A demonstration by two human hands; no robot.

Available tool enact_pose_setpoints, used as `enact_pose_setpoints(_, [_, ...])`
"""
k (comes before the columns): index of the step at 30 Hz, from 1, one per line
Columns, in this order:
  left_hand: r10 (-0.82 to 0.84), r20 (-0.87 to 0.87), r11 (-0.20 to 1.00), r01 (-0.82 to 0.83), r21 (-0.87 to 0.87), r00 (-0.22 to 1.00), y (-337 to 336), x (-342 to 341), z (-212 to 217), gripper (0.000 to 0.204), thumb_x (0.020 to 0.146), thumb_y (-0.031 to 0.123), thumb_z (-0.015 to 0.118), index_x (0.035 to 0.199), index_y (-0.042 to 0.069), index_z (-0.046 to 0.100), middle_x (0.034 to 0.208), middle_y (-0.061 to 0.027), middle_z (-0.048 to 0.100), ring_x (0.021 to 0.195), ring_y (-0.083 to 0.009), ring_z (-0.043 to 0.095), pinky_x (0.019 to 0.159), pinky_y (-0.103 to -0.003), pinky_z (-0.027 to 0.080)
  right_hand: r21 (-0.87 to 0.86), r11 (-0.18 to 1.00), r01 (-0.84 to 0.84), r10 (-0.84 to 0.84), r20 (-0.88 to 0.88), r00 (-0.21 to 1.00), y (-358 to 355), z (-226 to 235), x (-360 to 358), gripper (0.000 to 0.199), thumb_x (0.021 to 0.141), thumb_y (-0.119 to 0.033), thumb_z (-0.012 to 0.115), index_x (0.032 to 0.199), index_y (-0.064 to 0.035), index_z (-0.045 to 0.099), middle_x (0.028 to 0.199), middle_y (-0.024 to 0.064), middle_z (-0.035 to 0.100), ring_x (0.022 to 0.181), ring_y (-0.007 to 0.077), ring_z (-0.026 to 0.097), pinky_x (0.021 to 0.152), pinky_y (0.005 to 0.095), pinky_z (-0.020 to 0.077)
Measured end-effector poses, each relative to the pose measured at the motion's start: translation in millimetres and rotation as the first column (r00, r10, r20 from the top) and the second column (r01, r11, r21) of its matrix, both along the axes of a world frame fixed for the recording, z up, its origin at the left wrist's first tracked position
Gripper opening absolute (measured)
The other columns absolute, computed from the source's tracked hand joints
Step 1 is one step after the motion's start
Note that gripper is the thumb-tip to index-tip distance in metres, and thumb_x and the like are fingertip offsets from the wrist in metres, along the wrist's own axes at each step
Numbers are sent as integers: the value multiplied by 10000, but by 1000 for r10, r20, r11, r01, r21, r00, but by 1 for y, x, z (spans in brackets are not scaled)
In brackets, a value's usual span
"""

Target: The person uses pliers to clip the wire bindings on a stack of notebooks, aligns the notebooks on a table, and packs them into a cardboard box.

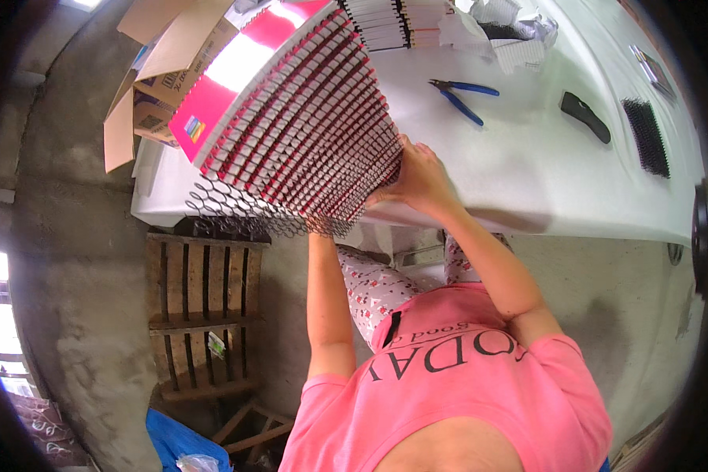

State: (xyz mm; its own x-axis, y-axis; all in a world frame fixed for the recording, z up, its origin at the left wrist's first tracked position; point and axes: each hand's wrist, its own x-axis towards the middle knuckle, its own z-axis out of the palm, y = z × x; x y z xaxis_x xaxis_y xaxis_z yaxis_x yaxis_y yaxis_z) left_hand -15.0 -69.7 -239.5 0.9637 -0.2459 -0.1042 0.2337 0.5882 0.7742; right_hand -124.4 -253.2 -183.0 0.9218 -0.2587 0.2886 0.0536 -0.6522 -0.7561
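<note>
1. Grasping the right end of a stack of spiral-bound notebooks (315,118), my right hand (421,179) is partly closed, its thumb on the side nearest me and its fingers curled beyond.
2. My left forearm (329,315) rises to the stack's lower side; the left hand is hidden there by the coils, so I cannot tell how far open it is or what it holds.
3. The stack, pink-covered and tilted, lies in view across the left part of the near edge of the white tabletop (527,177); whether it rests there I cannot tell. Loose black coil ends (236,211) project from its lower left side past that edge.
4. Blue-handled cutters (468,93), handles spread, lie midway toward the far edge.
5. Toward the right edge are a black-handled tool (586,116) and, just beside it, a bundle of black coils (646,138).
6. At the far edge, a row of bound books (381,23) adjoins crumpled white wrapping (523,47).
7. An open cardboard box (182,59) stands by the left edge.
</note>
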Motion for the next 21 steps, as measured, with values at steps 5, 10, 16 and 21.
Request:
enact_pose_setpoints(5, [-16, 5, 1000, 16, -20, 1000, -2, 6, 11, 755, 892, 634, 256, 1401, 79, 309, 1380, -96, 410, 1246, -279, 409, 1051, -429, 318, -36, 999, 5, -6, -28, 1000, 2, 4, -3, 1134, 389, -658, 775, 1287, -60, 427, 1164, 118, 586, 1111, 301, 544, 1012, 428, 351])
enact_pose_setpoints(10, [-13, 31, 1000, 13, -9, 999, 16, 15, 29, 781, 880, 658, 250, 1404, 82, 302, 1382, -92, 406, 1252, -278, 402, 1056, -431, 305, -44, 999, -7, 6, -36, 999, 8, 1, -3, 1131, 420, -681, 747, 1308, -72, 401, 1194, 102, 573, 1148, 273, 526, 1035, 450, 316])
enact_pose_setpoints(16, [-9, 47, 1000, 9, -3, 999, 11, 18, 40, 812, 866, 688, 243, 1408, 85, 294, 1385, -87, 401, 1259, -278, 394, 1062, -432, 291, -6, 1000, 7, -8, -28, 1000, 9, -5, 0, 1114, 440, -674, 754, 1312, -82, 394, 1228, 90, 556, 1170, 256, 516, 1044, 498, 292])
enact_pose_setpoints(21, [35, 66, 999, -34, -12, 997, 17, 15, 45, 838, 854, 712, 237, 1411, 88, 288, 1388, -82, 397, 1264, -278, 387, 1067, -434, 278, -14, 968, -249, 248, -24, 968, -14, -13, 7, 1046, 549, -535, 808, 1382, -100, 348, 1339, 136, 460, 1231, 295, 460, 1039, 539, 304])
